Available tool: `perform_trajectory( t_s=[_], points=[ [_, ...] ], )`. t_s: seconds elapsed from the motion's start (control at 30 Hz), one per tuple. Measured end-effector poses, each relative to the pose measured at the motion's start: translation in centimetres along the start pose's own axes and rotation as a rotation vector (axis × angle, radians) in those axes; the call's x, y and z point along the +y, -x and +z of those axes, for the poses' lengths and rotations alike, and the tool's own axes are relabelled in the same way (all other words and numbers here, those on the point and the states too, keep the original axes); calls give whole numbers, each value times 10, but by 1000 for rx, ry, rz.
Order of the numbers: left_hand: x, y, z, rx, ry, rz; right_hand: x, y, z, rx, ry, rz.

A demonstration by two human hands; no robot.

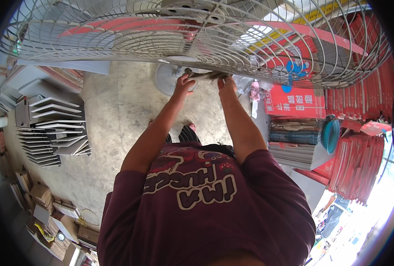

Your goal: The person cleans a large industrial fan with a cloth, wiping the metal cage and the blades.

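A greyish-brown rag (204, 77) is stretched between my two hands under the lower rim of a large fan. At its left end my left hand (184, 85) is closed, the thumb and fingers around the cloth. My right hand (227, 84) grips the other end, its fingertips partly hidden by the cloth and the rim. Above both hands spreads the fan's round wire cage (179, 58), with pale red blades (128, 27) behind the wires. Farther down, the fan's round grey base (163, 80) rests on the floor, partly covered by my left hand.
Sample boards stand in a rack (57, 128) on the left. Red cartons (294, 99) and stacked red packs (356, 164) line the right side, with a teal basin (330, 136) among them. Boxes (42, 195) sit at the lower left. My feet stand on the concrete floor (117, 106).
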State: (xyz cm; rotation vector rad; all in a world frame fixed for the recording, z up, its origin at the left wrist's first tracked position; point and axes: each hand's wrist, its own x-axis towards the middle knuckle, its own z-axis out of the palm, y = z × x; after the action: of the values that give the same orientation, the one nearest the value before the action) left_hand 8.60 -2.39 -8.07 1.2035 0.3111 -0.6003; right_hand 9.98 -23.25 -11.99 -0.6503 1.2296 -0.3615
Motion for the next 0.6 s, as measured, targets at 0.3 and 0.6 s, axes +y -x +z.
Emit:
perform_trajectory(
  t_s=[0.3,0.6],
  points=[
    [27,30,-75,191,12,140,78,31,37,-323,206,272],
    [47,93,-113,282,-45,286,50,70,18,-699,857,132]
  ],
)
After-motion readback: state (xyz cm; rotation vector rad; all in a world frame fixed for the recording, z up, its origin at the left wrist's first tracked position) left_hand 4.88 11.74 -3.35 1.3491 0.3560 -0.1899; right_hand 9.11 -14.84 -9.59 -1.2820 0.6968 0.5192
